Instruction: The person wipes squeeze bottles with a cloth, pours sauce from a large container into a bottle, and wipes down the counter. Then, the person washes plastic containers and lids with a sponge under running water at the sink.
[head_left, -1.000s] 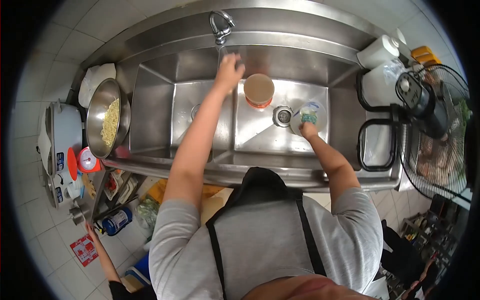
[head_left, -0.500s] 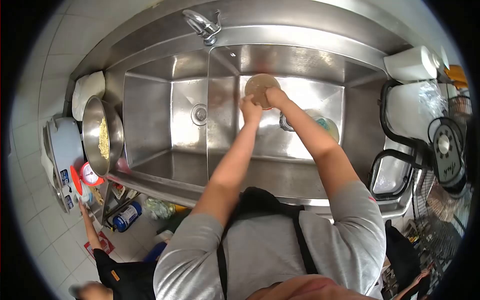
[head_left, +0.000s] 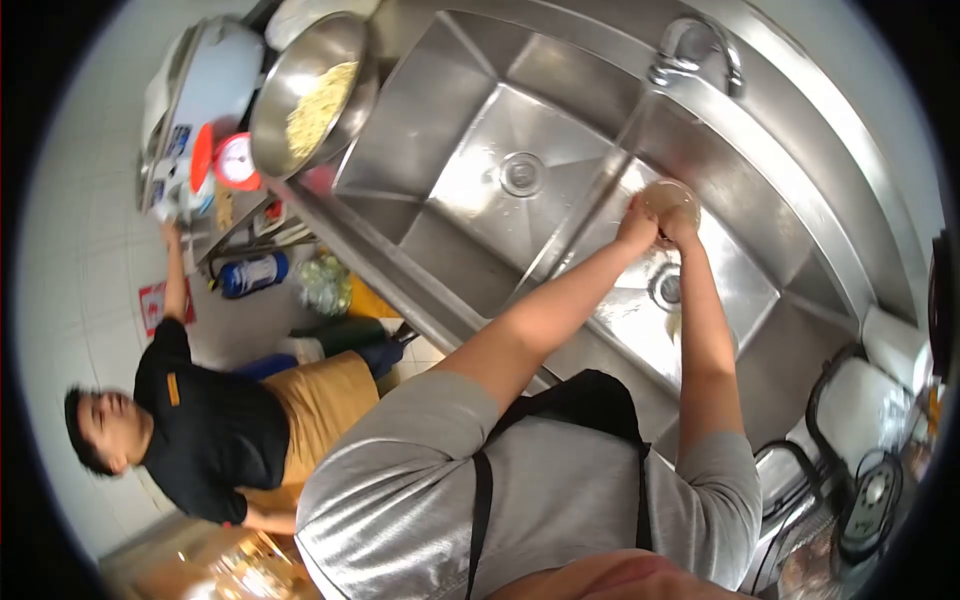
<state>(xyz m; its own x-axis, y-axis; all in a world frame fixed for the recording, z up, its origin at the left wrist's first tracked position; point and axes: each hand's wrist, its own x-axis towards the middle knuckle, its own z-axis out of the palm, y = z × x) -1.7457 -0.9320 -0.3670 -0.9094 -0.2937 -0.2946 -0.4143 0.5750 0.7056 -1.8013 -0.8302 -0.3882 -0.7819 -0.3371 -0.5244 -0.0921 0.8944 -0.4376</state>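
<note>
A round, tan, shallow bowl-like piece (head_left: 668,192) is held over the right basin of the steel sink (head_left: 745,262). My left hand (head_left: 638,225) grips its left edge with bent fingers. My right hand (head_left: 679,223) is closed at its near right side, fingers curled over it and partly hidden. Whether the right hand also holds a small thing does not show. Just below the hands lies the basin's drain (head_left: 664,288). A pale round container sits partly behind my right forearm.
Left of the sink, a steel bowl (head_left: 268,125) holds yellowish shreds, near a red scale (head_left: 236,160). The faucet (head_left: 695,55) rises at the back, beside the left basin (head_left: 470,170). A co-worker in a black shirt (head_left: 215,420) is at left. Racks stand at right.
The view has turned, so the sink now lies slanted and the co-worker at left shows more fully. Both hands stay at the tan piece, closer together around its near side.
</note>
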